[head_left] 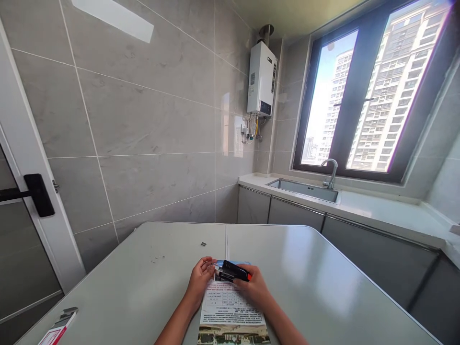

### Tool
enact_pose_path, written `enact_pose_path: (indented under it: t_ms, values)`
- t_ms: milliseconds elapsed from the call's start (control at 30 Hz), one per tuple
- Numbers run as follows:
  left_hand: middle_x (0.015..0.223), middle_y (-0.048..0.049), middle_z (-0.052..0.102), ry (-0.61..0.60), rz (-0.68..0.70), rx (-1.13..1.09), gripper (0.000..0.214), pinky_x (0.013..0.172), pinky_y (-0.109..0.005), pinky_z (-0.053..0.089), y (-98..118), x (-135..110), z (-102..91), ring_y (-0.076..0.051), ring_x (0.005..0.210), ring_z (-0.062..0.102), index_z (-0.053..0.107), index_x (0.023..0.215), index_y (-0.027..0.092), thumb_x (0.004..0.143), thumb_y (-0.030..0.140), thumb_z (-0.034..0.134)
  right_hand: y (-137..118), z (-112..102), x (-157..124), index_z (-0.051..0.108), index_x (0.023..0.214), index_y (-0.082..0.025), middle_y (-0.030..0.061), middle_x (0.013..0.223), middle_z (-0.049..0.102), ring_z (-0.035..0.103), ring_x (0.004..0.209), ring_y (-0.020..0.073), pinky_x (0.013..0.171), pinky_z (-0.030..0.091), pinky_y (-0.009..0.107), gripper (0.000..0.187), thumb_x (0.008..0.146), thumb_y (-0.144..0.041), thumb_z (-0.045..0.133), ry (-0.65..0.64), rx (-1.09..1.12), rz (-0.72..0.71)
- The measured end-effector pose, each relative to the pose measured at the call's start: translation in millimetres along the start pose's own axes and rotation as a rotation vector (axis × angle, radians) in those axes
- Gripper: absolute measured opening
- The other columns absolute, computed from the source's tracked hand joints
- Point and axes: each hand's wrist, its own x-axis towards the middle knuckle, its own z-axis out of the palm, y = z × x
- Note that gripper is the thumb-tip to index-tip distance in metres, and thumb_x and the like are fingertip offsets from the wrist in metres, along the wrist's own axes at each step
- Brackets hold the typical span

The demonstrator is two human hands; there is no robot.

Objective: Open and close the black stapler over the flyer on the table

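Note:
My right hand [253, 282] is wrapped around a black stapler [233, 271] with a red part at its rear end. The stapler is held over a printed sheet [230, 306], its front pointing left. At that front end my left hand [201, 275] has its fingers pinched together, close to a thin silvery piece [216, 265]. What exactly lies between the left fingertips is too small to make out. Beyond the hands, a short strip of staples [203, 244] lies on the table, and loose staple bits [158, 260] are scattered to its left.
The pale table [305, 287] has a seam down its middle. A white and red package [59, 328] lies at its near left edge. A door with a black handle [39, 195] stands left. Behind on the right is a counter with a sink [305, 189] and faucet [331, 172].

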Motion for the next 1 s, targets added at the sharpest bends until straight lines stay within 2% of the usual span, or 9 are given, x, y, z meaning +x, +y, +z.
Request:
enact_pose_path:
  t_ms: [100, 233, 300, 400, 567, 667, 767, 900, 1000]
  values:
    - [0.12, -0.0141, 0.076, -0.027, -0.123, -0.273, 0.032, 0.101, -0.035, 0.057, 1.8, 2.1, -5.4, -0.022, 0.103, 0.076, 0.071, 0.105, 0.016, 0.081, 0.028, 0.087, -1.5, 5.0, -2.4, 0.081, 0.113, -0.023, 0.0066, 0.103, 0.082, 0.075, 0.094, 0.0273, 0.09, 0.06, 0.041, 0.039, 0.076, -0.018, 0.069, 0.073, -0.22, -0.279]
    - [0.123, -0.0205, 0.074, -0.118, -0.247, -0.427, 0.021, 0.114, -0.042, 0.052, 7.4, 4.6, -11.9, -0.029, 0.119, 0.073, 0.072, 0.105, 0.009, 0.095, 0.027, 0.072, -4.1, 10.0, -5.3, 0.07, 0.134, -0.027, 0.0059, 0.124, 0.078, 0.069, 0.12, 0.0253, 0.1, 0.06, 0.044, 0.066, 0.077, 0.0, 0.051, 0.119, -0.525, -0.76]
    - [0.128, -0.0216, 0.072, -0.207, -0.222, -0.422, 0.023, 0.119, -0.043, 0.048, 7.8, 4.3, -14.9, -0.029, 0.126, 0.069, 0.072, 0.112, 0.007, 0.094, 0.022, 0.072, -6.3, 12.4, -7.1, 0.068, 0.137, -0.027, 0.0047, 0.126, 0.077, 0.066, 0.125, 0.0245, 0.099, 0.061, 0.043, 0.069, 0.079, 0.005, 0.049, 0.139, -0.665, -0.853]
    - [0.134, -0.0194, 0.071, -0.328, -0.17, -0.404, 0.033, 0.125, -0.042, 0.041, 5.5, 3.3, -18.0, -0.029, 0.136, 0.062, 0.07, 0.123, 0.009, 0.09, 0.013, 0.074, -9.9, 16.7, -9.0, 0.069, 0.133, -0.025, 0.0052, 0.126, 0.077, 0.065, 0.125, 0.025, 0.098, 0.061, 0.042, 0.057, 0.088, 0.003, 0.049, 0.167, -0.824, -0.91]
    - [0.136, -0.0196, 0.07, -0.376, -0.148, -0.385, 0.036, 0.129, -0.042, 0.035, 2.1, 3.8, -18.0, -0.029, 0.142, 0.057, 0.07, 0.126, 0.009, 0.092, 0.018, 0.075, -12.6, 21.0, -9.9, 0.071, 0.128, -0.023, 0.0055, 0.122, 0.078, 0.066, 0.122, 0.0266, 0.092, 0.061, 0.042, 0.049, 0.092, 0.002, 0.05, 0.241, -0.97, -0.975]
    - [0.135, -0.0173, 0.072, -0.361, -0.141, -0.372, 0.035, 0.129, -0.04, 0.034, 0.3, 5.1, -16.7, -0.028, 0.141, 0.057, 0.071, 0.125, 0.011, 0.092, 0.022, 0.076, -11.6, 21.2, -9.9, 0.071, 0.127, -0.025, 0.0033, 0.123, 0.078, 0.065, 0.12, 0.0257, 0.092, 0.059, 0.04, 0.052, 0.09, 0.003, 0.049, 0.236, -0.964, -0.967]
    - [0.135, -0.0175, 0.072, -0.323, -0.181, -0.389, 0.032, 0.127, -0.04, 0.037, -1.0, 6.7, -16.7, -0.027, 0.139, 0.06, 0.072, 0.122, 0.01, 0.091, 0.017, 0.075, -9.7, 17.7, -8.7, 0.071, 0.128, -0.027, 0.0029, 0.122, 0.078, 0.064, 0.119, 0.0264, 0.096, 0.056, 0.042, 0.059, 0.084, 0.005, 0.047, 0.266, -0.874, -0.862]
    - [0.134, -0.0167, 0.072, -0.158, -0.155, -0.483, 0.026, 0.123, -0.039, 0.045, 2.2, 10.0, -21.4, -0.026, 0.133, 0.065, 0.073, 0.117, 0.011, 0.093, 0.005, 0.063, -9.4, 0.9, -4.1, 0.078, 0.115, -0.025, 0.0085, 0.097, 0.078, 0.067, 0.097, 0.0289, 0.088, 0.055, 0.044, 0.034, 0.085, -0.015, 0.066, 0.397, -0.641, -0.462]
    - [0.128, -0.0164, 0.075, 0.002, -0.07, -0.548, 0.029, 0.119, -0.037, 0.049, 9.4, 12.3, -24.6, -0.024, 0.129, 0.068, 0.073, 0.115, 0.011, 0.096, 0.0, 0.054, -8.8, -16.5, -0.9, 0.081, 0.105, -0.022, 0.0068, 0.086, 0.073, 0.067, 0.079, 0.0243, 0.076, 0.054, 0.037, 0.028, 0.08, -0.035, 0.079, 0.229, -0.381, -0.202]
